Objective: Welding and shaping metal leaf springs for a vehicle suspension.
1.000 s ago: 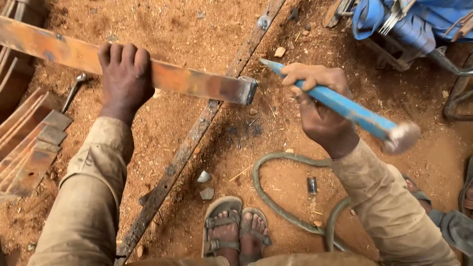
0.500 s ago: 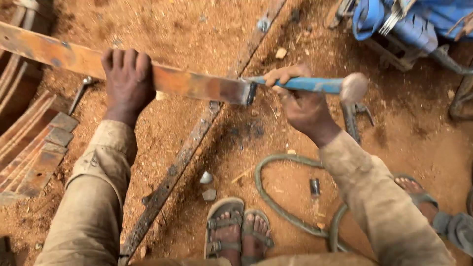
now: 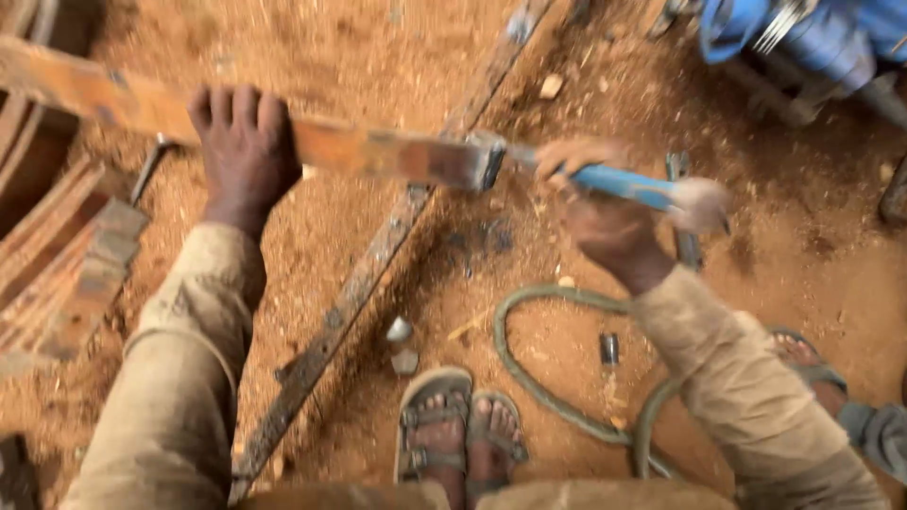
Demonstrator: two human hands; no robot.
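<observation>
From the head view, my left hand (image 3: 244,151) lies flat over the rusty steel bar (image 3: 378,156), fingers spread across its top and pressing it down, left of centre in the frame. The bar runs from the upper left corner to the middle, where its cut end (image 3: 489,165) shows. My right hand (image 3: 605,222) is closed round the blue handle of a hammer (image 3: 661,192), just right of that end; the hammer is blurred, so I think its tip sits at the bar end, but I cannot be sure it touches. To do this well, I judge I should keep the pressing hand well back from the end, hold the bar dead steady, and strike short and square.

The ground is loose red dirt with small stones and scraps. A long flat strip of steel (image 3: 368,274) lies slantwise from top centre to the bottom. A green hose (image 3: 529,378) loops at lower centre, beside my sandalled feet (image 3: 458,430). More rusty bars (image 3: 66,274) are stacked at the left edge, and a blue machine (image 3: 803,38) sits in the upper right corner. Another sandalled foot (image 3: 803,354) shows at the right edge.
</observation>
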